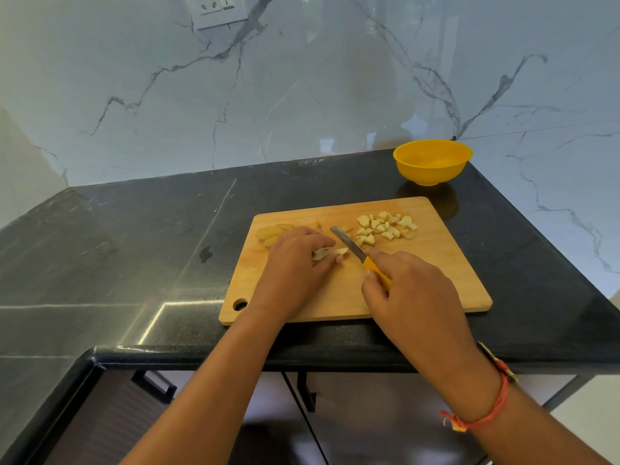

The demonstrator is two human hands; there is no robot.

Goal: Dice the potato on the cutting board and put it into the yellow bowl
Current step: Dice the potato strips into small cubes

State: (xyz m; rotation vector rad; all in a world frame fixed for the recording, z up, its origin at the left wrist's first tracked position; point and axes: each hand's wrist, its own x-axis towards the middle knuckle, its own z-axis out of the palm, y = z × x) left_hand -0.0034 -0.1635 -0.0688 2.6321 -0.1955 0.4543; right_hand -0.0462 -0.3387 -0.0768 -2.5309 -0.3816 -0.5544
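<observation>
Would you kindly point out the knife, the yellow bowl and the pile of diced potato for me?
knife (348,245): head view, middle of the blade.
yellow bowl (432,174): head view, front outer wall.
diced potato pile (380,228): head view, a central piece.

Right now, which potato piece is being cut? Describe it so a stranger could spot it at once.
On the black countertop lies a wooden cutting board. Near its middle, the left hand holds a pale potato strip beside the knife. Unlike the diced pile or the slices, it alone is held.
</observation>
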